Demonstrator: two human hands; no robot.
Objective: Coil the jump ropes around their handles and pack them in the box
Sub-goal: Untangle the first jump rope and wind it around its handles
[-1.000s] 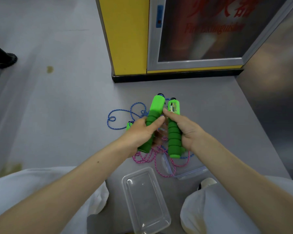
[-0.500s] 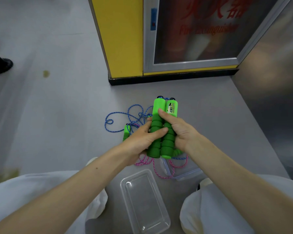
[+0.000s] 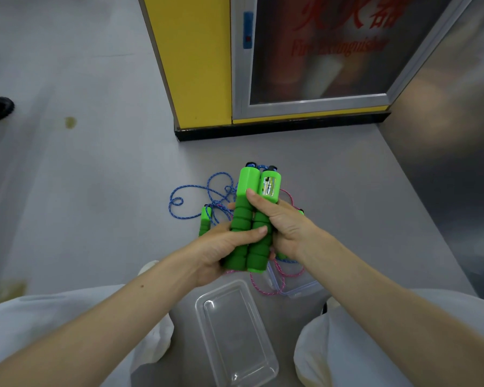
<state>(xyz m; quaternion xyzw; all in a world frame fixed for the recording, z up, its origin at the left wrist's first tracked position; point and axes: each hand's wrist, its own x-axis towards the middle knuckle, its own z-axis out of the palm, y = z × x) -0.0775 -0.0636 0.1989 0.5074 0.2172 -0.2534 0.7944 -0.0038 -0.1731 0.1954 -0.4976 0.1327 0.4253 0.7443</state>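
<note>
Two green jump-rope handles (image 3: 249,219) stand side by side, upright, above the floor. My left hand (image 3: 221,247) grips their lower foam parts, thumb across the front. My right hand (image 3: 284,223) holds them from the right, thumb on the left handle. One handle has a counter window (image 3: 270,185). Their blue rope (image 3: 199,196) lies loose in loops on the floor behind. A second rope's green handle (image 3: 205,220) lies left of my hands, and its pink rope (image 3: 266,280) trails below. A clear plastic box (image 3: 236,333) sits between my knees.
A clear lid (image 3: 299,286) lies on the grey floor under the pink rope, right of the box. A yellow cabinet (image 3: 196,60) with a glass fire-extinguisher door stands behind. A grey wall runs along the right. My knees in white fabric (image 3: 67,317) frame the box.
The two handles were apart, one in each hand. They have come together side by side, and both hands now wrap the pair.
</note>
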